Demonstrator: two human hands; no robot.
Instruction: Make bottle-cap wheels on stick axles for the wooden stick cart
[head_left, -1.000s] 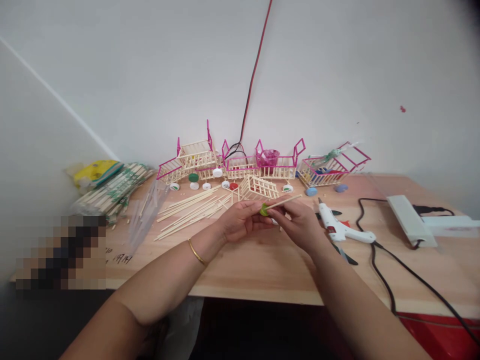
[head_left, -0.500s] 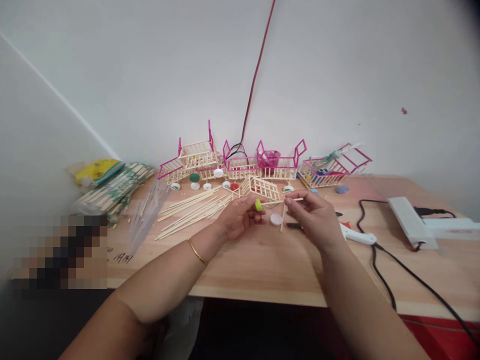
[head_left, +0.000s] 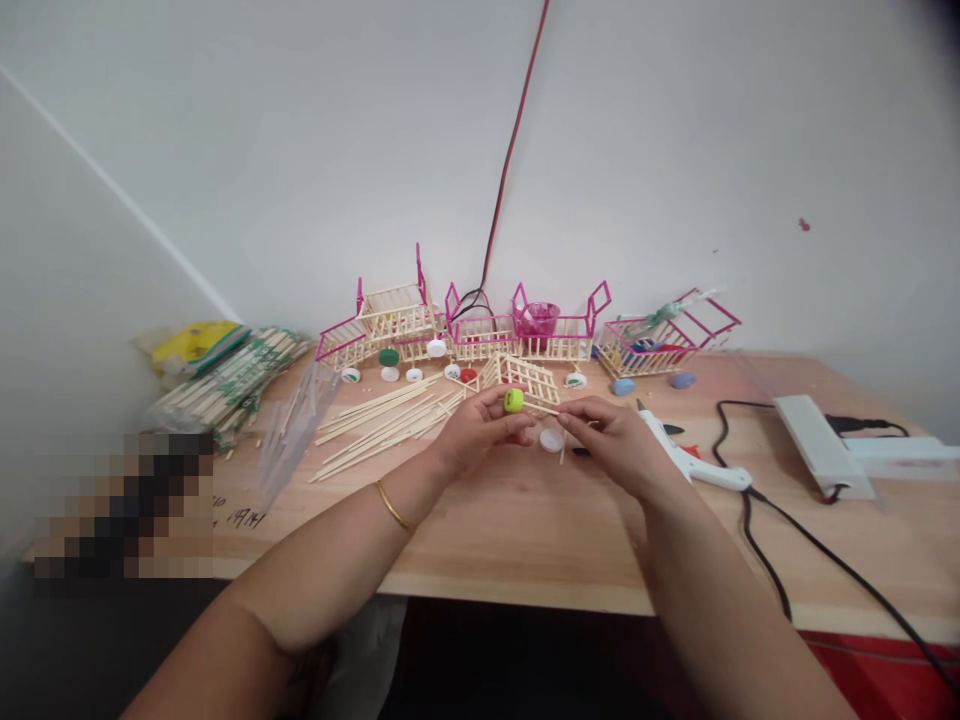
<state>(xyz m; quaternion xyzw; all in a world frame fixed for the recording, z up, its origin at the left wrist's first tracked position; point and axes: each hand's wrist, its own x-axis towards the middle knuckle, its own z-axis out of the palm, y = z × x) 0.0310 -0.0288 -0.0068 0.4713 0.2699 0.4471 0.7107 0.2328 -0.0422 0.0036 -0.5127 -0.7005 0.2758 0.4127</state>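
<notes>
A yellow-green bottle cap (head_left: pixel 514 400) sits on the end of a thin wooden stick (head_left: pixel 538 408). My right hand (head_left: pixel 604 435) pinches that stick near its other end. My left hand (head_left: pixel 484 430) is at the cap's left side, its fingers loosely curled and apart; the index finger is at the cap's edge and the thumb lies below it. Under the right fingertips shows the lower end of another short stick (head_left: pixel 562 456); its upper part is hidden. Beside it, a white cap (head_left: pixel 552 440) lies on the table.
Behind stand stick-built carts with magenta edges (head_left: pixel 480 335) and cap wheels, plus a plain stick frame (head_left: pixel 529 378). Loose sticks (head_left: pixel 382 425) and bagged sticks (head_left: pixel 232 380) lie left. To the right are a white glue gun (head_left: pixel 701 468), blue caps (head_left: pixel 623 386), a power strip (head_left: pixel 823 445) and black cords.
The cap has tilted to face me more and shifted slightly left and up. My left thumb has come away below it. My right hand has moved a little left along the stick.
</notes>
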